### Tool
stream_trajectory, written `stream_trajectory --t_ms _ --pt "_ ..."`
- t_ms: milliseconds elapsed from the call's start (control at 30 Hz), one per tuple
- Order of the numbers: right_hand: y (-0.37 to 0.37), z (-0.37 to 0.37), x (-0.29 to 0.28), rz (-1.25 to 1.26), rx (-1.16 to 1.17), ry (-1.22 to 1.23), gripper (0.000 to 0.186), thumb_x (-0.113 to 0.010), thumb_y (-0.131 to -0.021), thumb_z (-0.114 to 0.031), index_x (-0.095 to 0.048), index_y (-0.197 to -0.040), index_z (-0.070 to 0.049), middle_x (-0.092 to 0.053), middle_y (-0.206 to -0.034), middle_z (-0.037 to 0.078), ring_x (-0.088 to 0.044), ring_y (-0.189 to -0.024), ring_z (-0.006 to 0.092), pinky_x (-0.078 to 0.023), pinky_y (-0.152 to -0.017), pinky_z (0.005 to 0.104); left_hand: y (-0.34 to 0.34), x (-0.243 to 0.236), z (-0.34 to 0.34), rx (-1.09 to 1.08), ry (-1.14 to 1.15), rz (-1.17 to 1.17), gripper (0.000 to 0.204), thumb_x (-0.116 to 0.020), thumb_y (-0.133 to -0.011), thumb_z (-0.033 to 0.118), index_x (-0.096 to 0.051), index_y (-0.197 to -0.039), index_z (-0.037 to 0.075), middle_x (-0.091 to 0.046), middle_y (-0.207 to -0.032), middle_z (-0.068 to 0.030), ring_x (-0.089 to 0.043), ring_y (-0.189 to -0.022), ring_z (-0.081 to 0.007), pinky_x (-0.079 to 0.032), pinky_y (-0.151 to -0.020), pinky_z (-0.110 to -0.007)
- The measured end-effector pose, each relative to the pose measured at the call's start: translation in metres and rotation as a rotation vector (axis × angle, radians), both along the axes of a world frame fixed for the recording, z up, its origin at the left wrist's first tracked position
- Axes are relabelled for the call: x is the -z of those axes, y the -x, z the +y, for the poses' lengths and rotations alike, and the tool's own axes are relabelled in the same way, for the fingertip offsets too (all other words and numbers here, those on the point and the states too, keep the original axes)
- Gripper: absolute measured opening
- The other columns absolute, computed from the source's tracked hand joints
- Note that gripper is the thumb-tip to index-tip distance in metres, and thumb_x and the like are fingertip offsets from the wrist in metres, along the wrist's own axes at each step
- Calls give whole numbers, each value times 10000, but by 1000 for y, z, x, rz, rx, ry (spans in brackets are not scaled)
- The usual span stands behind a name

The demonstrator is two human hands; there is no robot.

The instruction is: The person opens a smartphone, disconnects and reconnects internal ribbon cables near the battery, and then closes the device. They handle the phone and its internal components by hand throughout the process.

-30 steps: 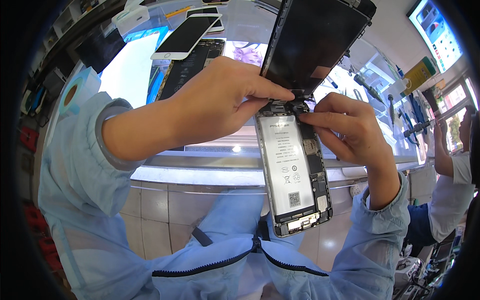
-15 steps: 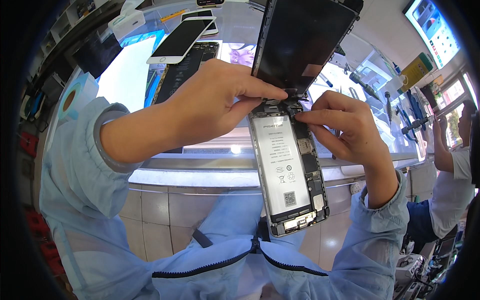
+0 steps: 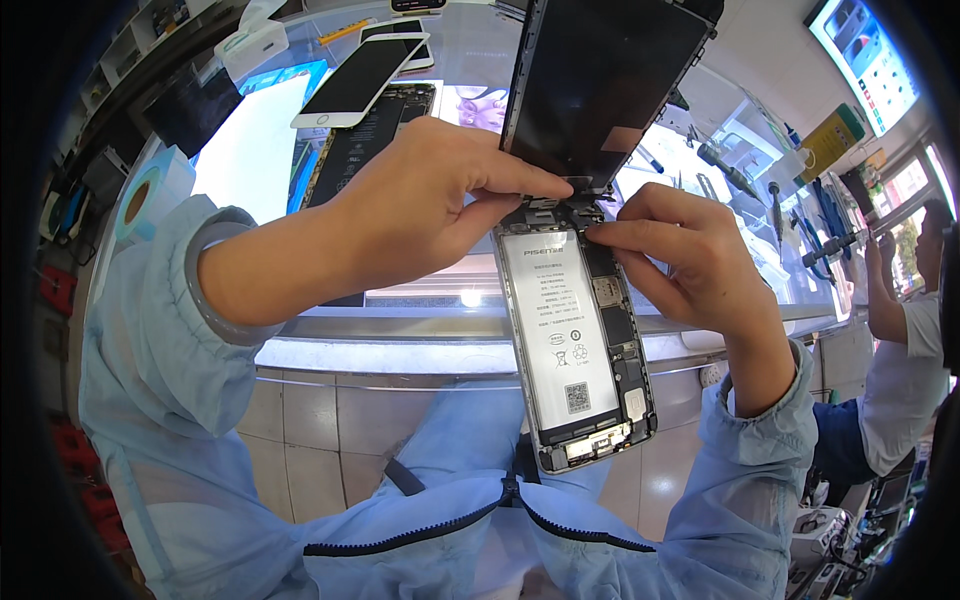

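Note:
An opened smartphone stands over the counter's front edge. Its body carries a white battery (image 3: 563, 325) beside a dark circuit board (image 3: 617, 318), and its black screen assembly (image 3: 590, 95) is lifted upright at the top end, joined there by flex cables. My left hand (image 3: 420, 205) grips that top end, the index finger laid across the screen's lower edge and the thumb beneath it. From the right, my right hand (image 3: 690, 250) closes on the phone's upper right edge, its index fingertip pressed near the cable connectors. The exact contact under both fingertips is hidden.
On the glass counter at left lie a white-framed phone (image 3: 362, 80), another opened phone (image 3: 370, 140) and a tape roll (image 3: 140, 200). Screwdrivers (image 3: 728, 170) and pliers (image 3: 832, 248) lie right, near a yellow-green bottle (image 3: 832, 140). Another person (image 3: 890, 350) is at the far right.
The phone has shifted very slightly left. Both hands keep nearly the same hold, with the right fingertips a touch further left.

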State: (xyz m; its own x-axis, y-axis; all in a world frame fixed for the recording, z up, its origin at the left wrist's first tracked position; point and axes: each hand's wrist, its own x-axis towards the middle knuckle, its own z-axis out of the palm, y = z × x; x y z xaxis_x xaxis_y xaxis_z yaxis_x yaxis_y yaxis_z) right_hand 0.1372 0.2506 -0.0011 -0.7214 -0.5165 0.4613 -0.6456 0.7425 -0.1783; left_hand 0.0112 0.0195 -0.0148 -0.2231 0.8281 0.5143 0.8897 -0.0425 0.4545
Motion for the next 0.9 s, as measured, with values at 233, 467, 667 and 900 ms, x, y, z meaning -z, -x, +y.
stream_trajectory --t_ms 233,467,667,900 --pt "-1 -2 1 -15 12 17 232 -661 -725 32 -696 -951 -8 -605 -788 97 -612 -652 211 -473 -550 294 0 2 1 24 -46 -16 371 -594 -787 -91 -705 -1100 73 -700 -973 -164 -695 -841 -274 -531 -728 -293" --pt "-1 -4 1 6 17 2 229 -658 -719 32 -690 -943 -8 -602 -790 100 -613 -652 221 -475 -550 299 0 1 1 15 -24 -17 371 -595 -789 -90 -704 -1103 74 -702 -981 -161 -695 -855 -279 -534 -745 -296" --pt "0 -3 0 24 3 -19 236 -667 -712 25 -695 -943 -14 -605 -798 98 -620 -662 221 -485 -558 300 0 1 0 11 -4 -21 373 -593 -790 -91 -704 -1106 73 -701 -994 -160 -695 -871 -275 -532 -753 -295" --pt "1 -3 -1 11 2 14 226 -669 -715 30 -699 -936 -10 -606 -799 98 -616 -662 214 -482 -560 298 0 0 1 0 19 -38 380 -589 -790 -98 -702 -1111 71 -698 -1008 -161 -696 -880 -270 -532 -761 -298"
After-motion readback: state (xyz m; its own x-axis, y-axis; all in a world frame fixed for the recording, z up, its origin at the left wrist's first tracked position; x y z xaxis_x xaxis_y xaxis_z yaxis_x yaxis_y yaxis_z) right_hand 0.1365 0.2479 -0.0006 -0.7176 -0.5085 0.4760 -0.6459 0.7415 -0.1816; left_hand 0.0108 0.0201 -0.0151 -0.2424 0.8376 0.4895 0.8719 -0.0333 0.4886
